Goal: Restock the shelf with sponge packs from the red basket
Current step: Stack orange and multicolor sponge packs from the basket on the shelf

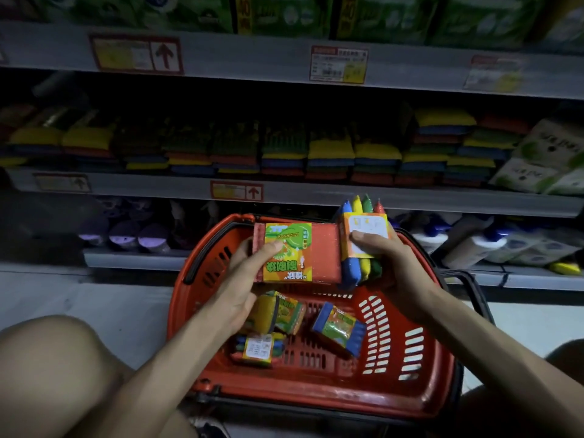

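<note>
The red-faced sponge pack (297,252) is lying flat above the red basket (442,368), long axis left to right, the left hand (246,279) pinching it, thumb on top. Just beside it on the right, a striped pack (363,238) is pointing far toward the sponge shelf (158,188), the right hand (392,267) gripping it. That one, I judge, is nearer shelving.

Over a red basket (316,399) on the store floor, a person's left hand (243,279) grips a flat sponge pack (294,252), orange-green label up, thumb on top. The right hand (392,267) holds a 2nd pack (363,235) on edge, blue, yellow, green & red sponges showing, just beside the 1st pack's right end. 3 more packs (339,327) lie in the basket. Behind, the shelf (316,192) carries rows of stacked sponges (331,153); white bottles (467,245) stand lower right.
</note>
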`<state>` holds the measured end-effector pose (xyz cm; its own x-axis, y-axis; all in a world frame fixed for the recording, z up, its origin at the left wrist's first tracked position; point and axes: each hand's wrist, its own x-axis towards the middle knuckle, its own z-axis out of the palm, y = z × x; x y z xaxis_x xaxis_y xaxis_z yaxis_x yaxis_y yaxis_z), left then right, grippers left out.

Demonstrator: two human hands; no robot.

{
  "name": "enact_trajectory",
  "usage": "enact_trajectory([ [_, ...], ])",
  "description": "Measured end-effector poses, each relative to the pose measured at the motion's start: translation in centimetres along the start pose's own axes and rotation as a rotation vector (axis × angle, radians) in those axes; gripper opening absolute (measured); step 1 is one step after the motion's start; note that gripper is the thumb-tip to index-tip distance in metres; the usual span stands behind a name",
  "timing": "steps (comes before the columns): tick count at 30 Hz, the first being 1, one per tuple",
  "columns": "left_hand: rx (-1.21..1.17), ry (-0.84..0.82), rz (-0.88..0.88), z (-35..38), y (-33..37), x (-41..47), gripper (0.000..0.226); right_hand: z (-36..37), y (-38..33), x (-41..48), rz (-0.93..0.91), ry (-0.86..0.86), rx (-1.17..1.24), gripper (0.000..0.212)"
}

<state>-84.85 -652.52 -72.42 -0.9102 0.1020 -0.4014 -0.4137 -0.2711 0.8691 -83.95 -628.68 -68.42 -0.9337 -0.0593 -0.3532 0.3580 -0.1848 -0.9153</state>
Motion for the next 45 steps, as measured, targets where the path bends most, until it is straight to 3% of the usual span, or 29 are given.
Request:
enact_trajectory([
  [4,0.019,0.013,0.033,0.6,-0.2,-0.3,0.08,0.3,0.3,0.2,0.0,0.008,-0.022,0.059],
  [9,0.034,0.044,0.045,1.3,-0.2,-0.3,0.067,0.3,0.2,0.4,-0.006,0.035,-0.036,0.059],
  [14,-0.005,0.032,-0.011,1.2,-0.3,-0.4,0.092,0.1,-0.6,0.1,0.003,0.021,-0.096,0.053],
  [17,-0.045,0.0,0.002,1.3,0.7,-0.7,0.08,-0.6,-1.7,-0.1,0.05,0.025,-0.085,0.06],
  [20,-0.055,0.015,0.059,1.5,2.3,-0.8,0.073,-1.1,-3.1,-0.4,-0.01,0.045,-0.151,0.048],
  [22,-0.094,0.046,0.09,1.8,3.4,-1.3,0.065,-1.5,-3.9,-0.9,-0.052,0.065,-0.196,0.055],
  [25,-0.094,0.09,0.116,2.3,4.4,-2.2,0.061,-2.4,-4.6,-1.2,-0.123,0.066,-0.402,0.074],
  [29,-0.023,0.112,0.132,2.8,5.1,-3.2,0.064,-3.5,-4.9,-1.1,-0.263,0.139,-0.88,0.082],
  [33,0.034,0.157,0.159,3.5,6.3,-4.1,0.067,-3.8,-5.6,-2.1,-0.369,0.031,-0.964,0.09],
  [38,0.14,0.2,0.22,5.0,8.8,-4.6,0.081,-4.2,-6.8,-2.8,-0.385,0.036,-1.122,0.069],
  [41,0.139,0.17,0.255,5.9,10.4,-4.1,0.071,-4.3,-7.0,-2.6,-0.409,0.088,-1.218,0.056],
  [45,0.171,0.101,0.223,6.5,11.7,-2.6,0.065,-4.5,-7.3,-1.8,-0.43,0.121,-1.223,0.055],
])
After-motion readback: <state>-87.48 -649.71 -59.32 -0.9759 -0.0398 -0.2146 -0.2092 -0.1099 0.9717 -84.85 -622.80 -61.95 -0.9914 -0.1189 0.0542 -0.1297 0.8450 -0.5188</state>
